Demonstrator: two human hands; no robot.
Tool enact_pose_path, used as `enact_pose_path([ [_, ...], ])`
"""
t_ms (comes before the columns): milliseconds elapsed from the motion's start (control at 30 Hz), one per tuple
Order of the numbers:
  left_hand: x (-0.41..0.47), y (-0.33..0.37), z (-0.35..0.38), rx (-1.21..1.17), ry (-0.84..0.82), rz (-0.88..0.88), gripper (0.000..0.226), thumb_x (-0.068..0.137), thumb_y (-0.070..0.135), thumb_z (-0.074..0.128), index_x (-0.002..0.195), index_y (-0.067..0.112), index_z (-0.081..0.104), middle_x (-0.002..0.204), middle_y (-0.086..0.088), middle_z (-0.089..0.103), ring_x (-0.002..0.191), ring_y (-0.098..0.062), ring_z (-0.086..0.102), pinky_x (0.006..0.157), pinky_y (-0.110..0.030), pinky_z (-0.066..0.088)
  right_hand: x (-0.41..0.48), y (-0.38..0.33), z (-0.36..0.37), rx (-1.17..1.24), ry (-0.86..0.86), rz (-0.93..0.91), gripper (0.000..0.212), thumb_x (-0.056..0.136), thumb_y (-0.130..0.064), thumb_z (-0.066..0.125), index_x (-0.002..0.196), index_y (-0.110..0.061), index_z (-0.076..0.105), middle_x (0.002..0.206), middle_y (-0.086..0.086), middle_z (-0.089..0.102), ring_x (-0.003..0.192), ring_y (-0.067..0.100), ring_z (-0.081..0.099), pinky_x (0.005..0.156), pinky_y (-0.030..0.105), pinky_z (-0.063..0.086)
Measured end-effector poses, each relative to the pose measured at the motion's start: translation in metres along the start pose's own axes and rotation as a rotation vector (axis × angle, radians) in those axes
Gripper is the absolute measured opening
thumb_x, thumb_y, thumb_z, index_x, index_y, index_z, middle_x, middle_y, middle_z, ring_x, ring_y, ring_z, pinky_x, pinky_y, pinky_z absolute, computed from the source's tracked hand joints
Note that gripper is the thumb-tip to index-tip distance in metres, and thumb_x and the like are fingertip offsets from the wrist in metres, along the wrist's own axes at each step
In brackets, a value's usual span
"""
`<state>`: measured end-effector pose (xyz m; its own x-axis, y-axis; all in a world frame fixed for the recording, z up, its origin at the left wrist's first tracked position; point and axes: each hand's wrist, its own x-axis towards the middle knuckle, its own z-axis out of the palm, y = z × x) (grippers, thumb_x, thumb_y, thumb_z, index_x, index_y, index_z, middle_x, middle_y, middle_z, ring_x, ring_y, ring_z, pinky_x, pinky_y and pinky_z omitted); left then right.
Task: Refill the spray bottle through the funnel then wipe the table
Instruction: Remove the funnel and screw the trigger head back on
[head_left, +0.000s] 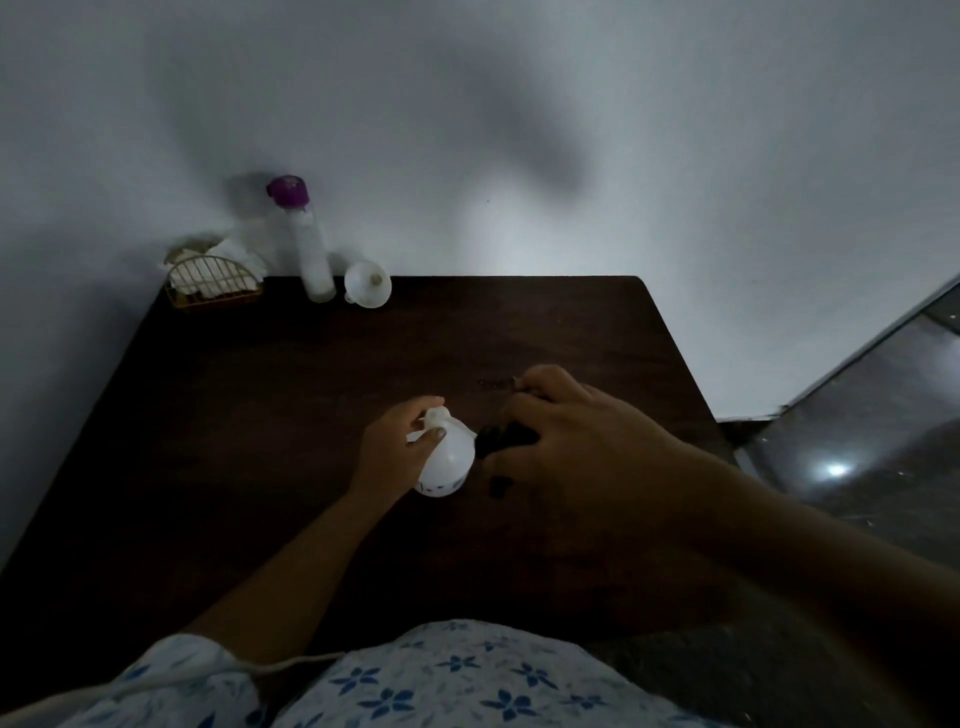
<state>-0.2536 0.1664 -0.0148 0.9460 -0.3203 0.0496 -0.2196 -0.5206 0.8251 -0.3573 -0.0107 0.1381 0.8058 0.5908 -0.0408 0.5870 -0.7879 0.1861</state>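
At frame centre, your left hand (397, 449) clamps fingers around the white spray bottle (445, 462) to steady it while your right hand (566, 436) closes on its dark sprayer head (506, 435), the funnel (368, 284) waiting upper left.

On the table (260, 415), the funnel (368, 284) sits right of the refill bottle (311, 254), basket (213, 283) leftmost.
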Motion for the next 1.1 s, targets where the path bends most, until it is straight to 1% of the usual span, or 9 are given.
enact_pose_path([
  [100,0.002,0.005,-0.001,0.043,-0.016,-0.003,0.035,0.087,0.016,0.059,0.122,0.016,0.055,0.121,0.0,0.06,0.11,-0.014,0.056,0.089,-0.024,0.044,0.033,0.012,0.005,0.134,-0.08,0.046,0.044,0.089,-0.021,0.055,0.129,-0.038,0.048,0.125,0.002,0.047,0.122,0.026,0.032,0.079,0.028,0.038],
  [300,0.002,0.002,0.0,-0.002,-0.054,-0.128,0.038,0.086,0.021,0.062,0.121,0.014,0.052,0.117,-0.004,0.06,0.109,-0.017,0.056,0.087,-0.026,0.042,0.085,0.026,0.031,0.316,-0.173,0.165,0.045,0.093,-0.015,0.047,0.132,-0.037,0.043,0.117,0.001,0.051,0.11,0.021,0.04,0.08,0.024,0.03],
  [433,0.001,-0.002,0.003,-0.048,-0.064,-0.191,0.039,0.087,0.024,0.061,0.123,0.014,0.051,0.119,-0.006,0.06,0.111,-0.019,0.056,0.09,-0.029,0.043,0.1,0.024,0.056,0.403,-0.16,0.246,0.043,0.092,-0.018,0.052,0.131,-0.036,0.045,0.113,0.001,0.053,0.108,0.021,0.042,0.088,0.03,0.04],
  [500,-0.001,-0.003,0.003,-0.067,-0.061,-0.194,0.039,0.087,0.024,0.061,0.123,0.015,0.051,0.118,-0.006,0.061,0.11,-0.019,0.057,0.091,-0.032,0.045,0.101,0.021,0.066,0.404,-0.129,0.288,0.043,0.091,-0.02,0.054,0.13,-0.036,0.045,0.112,0.0,0.053,0.107,0.02,0.042,0.083,0.029,0.041],
  [600,-0.003,-0.002,0.005,-0.084,-0.032,-0.187,0.038,0.086,0.023,0.062,0.123,0.017,0.052,0.117,-0.002,0.06,0.107,-0.014,0.056,0.085,-0.024,0.041,0.099,0.016,0.073,0.386,-0.069,0.321,0.041,0.09,-0.02,0.054,0.128,-0.035,0.046,0.107,-0.002,0.056,0.101,0.017,0.046,0.074,0.026,0.041],
  [700,-0.005,0.003,0.008,-0.111,-0.001,-0.195,0.047,0.082,0.025,0.067,0.124,0.018,0.048,0.108,0.008,0.054,0.1,-0.007,0.05,0.082,-0.023,0.037,0.101,0.011,0.075,0.365,-0.056,0.347,0.031,0.089,-0.027,0.057,0.119,-0.032,0.053,0.099,-0.004,0.061,0.095,0.016,0.051,0.073,0.026,0.041],
  [900,0.002,0.005,0.005,-0.2,-0.008,-0.25,0.036,0.081,0.021,0.067,0.116,0.018,0.056,0.11,-0.002,0.062,0.107,-0.019,0.058,0.094,-0.04,0.046,0.112,0.01,0.071,0.416,-0.102,0.429,0.02,0.087,-0.027,0.058,0.107,-0.027,0.06,0.088,-0.004,0.062,0.077,0.013,0.059,0.07,0.028,0.051],
  [1000,0.002,0.005,0.001,-0.183,-0.051,-0.208,0.04,0.083,0.019,0.065,0.122,0.017,0.054,0.112,-0.006,0.062,0.104,-0.024,0.06,0.092,-0.045,0.049,0.109,0.018,0.074,0.589,-0.16,0.426,0.026,0.085,-0.039,0.061,0.105,-0.023,0.06,0.091,-0.002,0.063,0.078,0.014,0.06,0.074,0.031,0.053],
  [1100,0.0,0.002,-0.001,-0.211,-0.055,-0.192,0.039,0.083,0.023,0.065,0.121,0.02,0.056,0.113,-0.003,0.064,0.102,-0.021,0.061,0.09,-0.045,0.051,0.094,0.024,0.082,1.007,-0.103,0.48,0.037,0.089,-0.051,0.049,0.108,-0.022,0.061,0.096,-0.002,0.063,0.085,0.013,0.06,0.076,0.031,0.051],
])
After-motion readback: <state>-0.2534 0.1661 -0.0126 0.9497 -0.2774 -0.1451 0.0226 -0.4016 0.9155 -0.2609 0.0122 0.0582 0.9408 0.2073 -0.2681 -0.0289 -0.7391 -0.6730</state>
